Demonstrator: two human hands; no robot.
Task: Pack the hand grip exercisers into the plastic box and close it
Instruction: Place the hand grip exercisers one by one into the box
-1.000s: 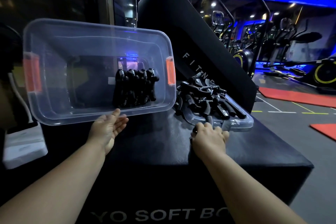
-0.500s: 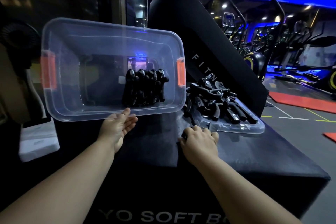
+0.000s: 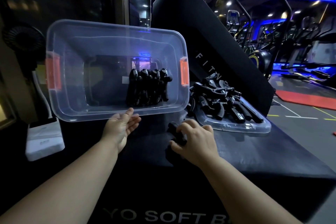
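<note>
our right hand point(image 3: 195, 139) curls its fingers around one black exerciser point(image 3: 175, 132), low over the black padded platform point(image 3: 254, 160). our left hand point(image 3: 121, 127), fingers straight, touches the lower rim of the clear plastic box point(image 3: 116, 42), tilted toward us with a row of exercisers point(image 3: 148, 87) inside. more exercisers point(image 3: 218, 96) lie piled on the lid point(image 3: 236, 127) beside it.

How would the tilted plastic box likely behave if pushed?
Probably tips easily: the plastic box stands on its side, steadied by the left hand. Likely light, holding few hand grip exercisers. Clear walls may flex.
</note>
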